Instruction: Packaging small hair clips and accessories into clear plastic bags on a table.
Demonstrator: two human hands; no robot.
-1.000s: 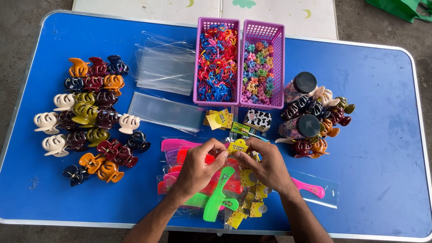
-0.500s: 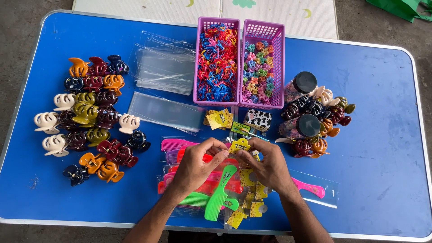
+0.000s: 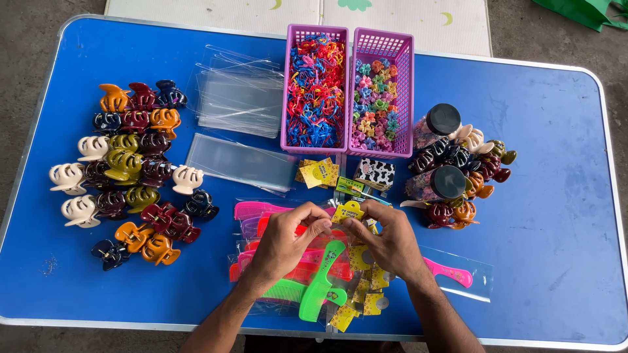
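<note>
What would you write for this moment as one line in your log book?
left hand: pinching yellow card | right hand: pinching same card | under hands: pile of combs | table: blue

Small packing workspace — blue folding table point(image 3: 556, 261), sorted hair clips point(image 3: 124, 170), clear sleeves point(image 3: 239, 98)

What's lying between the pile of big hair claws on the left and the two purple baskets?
In the head view, clear plastic sleeves lie between the hair claws and the purple baskets, on the blue table.
</note>
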